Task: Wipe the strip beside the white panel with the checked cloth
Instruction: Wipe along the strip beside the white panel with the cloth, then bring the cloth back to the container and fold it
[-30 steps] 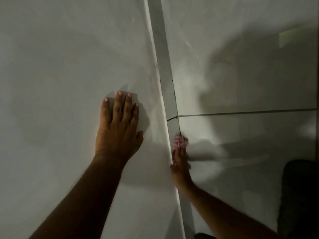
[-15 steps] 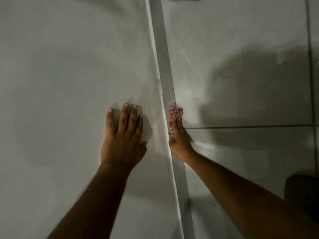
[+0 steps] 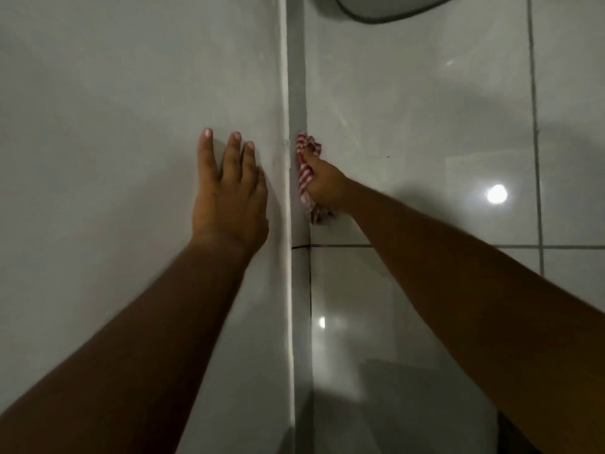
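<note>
Head view: the right hand (image 3: 327,185) is closed around the checked cloth (image 3: 306,178), fingers curled and clamped on a bunched red-and-white wad. The cloth is pressed against the strip (image 3: 297,93) at its right edge, where the strip meets the tiled surface (image 3: 409,126). Part of the cloth stands out above the knuckles and part trails below the heel of the hand — the fingertips themselves are hidden in the folds. The left hand (image 3: 229,194) lies flat on the white panel (image 3: 131,126), fingers extended and close together, holding nothing, just beside the panel's raised white edge (image 3: 287,191). That edge runs the full height of the frame, with the grey strip directly to its right. A horizontal grout line (image 3: 425,246) crosses the tile below the right hand and meets the strip. Above the cloth the strip runs bare to the top of the frame — below it, bare down to a shadowed area at the bottom. A dark-rimmed curved object (image 3: 393,8) sits at the top, well apart from the hands.
</note>
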